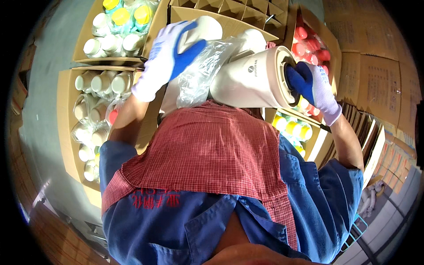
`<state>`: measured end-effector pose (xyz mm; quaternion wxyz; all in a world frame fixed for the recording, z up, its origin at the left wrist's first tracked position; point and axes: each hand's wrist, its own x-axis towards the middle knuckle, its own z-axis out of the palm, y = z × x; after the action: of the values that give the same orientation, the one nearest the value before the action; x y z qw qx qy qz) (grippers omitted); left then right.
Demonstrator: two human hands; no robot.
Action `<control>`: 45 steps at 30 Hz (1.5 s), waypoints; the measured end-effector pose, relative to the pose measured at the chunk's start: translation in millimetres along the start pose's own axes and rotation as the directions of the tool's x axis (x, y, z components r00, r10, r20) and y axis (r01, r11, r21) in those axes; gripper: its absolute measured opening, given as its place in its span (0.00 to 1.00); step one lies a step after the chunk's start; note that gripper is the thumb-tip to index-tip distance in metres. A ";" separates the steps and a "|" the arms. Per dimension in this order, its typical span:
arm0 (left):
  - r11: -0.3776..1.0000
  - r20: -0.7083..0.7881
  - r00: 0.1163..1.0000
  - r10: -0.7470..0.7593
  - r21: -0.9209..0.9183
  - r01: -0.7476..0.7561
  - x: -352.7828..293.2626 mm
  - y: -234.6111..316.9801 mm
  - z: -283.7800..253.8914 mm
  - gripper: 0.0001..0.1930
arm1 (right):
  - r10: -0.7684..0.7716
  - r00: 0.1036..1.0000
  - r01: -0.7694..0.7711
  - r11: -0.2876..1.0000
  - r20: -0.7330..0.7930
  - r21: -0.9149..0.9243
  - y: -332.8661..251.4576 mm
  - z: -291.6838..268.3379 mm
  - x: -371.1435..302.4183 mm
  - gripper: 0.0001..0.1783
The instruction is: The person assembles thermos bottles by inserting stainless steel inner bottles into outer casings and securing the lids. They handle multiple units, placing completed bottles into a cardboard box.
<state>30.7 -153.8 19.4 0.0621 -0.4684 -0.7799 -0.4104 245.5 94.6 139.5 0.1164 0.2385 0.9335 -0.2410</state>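
Observation:
A large white vacuum flask [247, 77] lies tilted across my front, its open dark-rimmed mouth facing right. My right hand [316, 86], in a white glove with blue-coated palm, grips it there, fingers reaching into the mouth. At the flask's left end is a crumpled clear plastic bag [204, 70]. My left hand [161, 59], gloved alike, is beside the bag with thumb and fingers spread. A white rounded piece [208, 28] shows just beyond those fingers. Another white rounded piece [254, 40] stands behind the flask.
Open cartons [65, 110] of bagged white-topped bottles line the left, some with yellow tops. A divided carton [229, 20] stands at the back. Pink-red-topped bottles [311, 46] fill a carton at right. Yellow-topped ones [293, 128] sit below it. Stacked brown cartons [380, 79] rise farther right.

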 end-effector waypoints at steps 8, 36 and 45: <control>0.576 0.275 0.908 -0.316 -0.705 0.414 92.7 -91.2 16.6 0.12 | -0.001 1.000 0.000 0.999 0.022 0.040 18.7 -5.3 5.5 0.26; 0.719 0.113 0.960 -0.258 -0.641 0.269 -52.6 -22.4 -4.4 0.14 | -0.101 0.946 0.324 0.298 -0.308 0.898 74.6 100.2 35.1 0.25; 0.969 0.087 0.996 -0.020 -0.243 0.041 -91.9 -49.1 62.9 0.34 | -0.173 0.944 0.329 0.578 -0.281 0.747 5.9 173.7 46.6 0.41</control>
<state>61.3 -183.3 -94.7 -0.0350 -0.4772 -0.7325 -0.4843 226.2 29.5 -27.2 -0.1185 0.1505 0.7640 -0.6161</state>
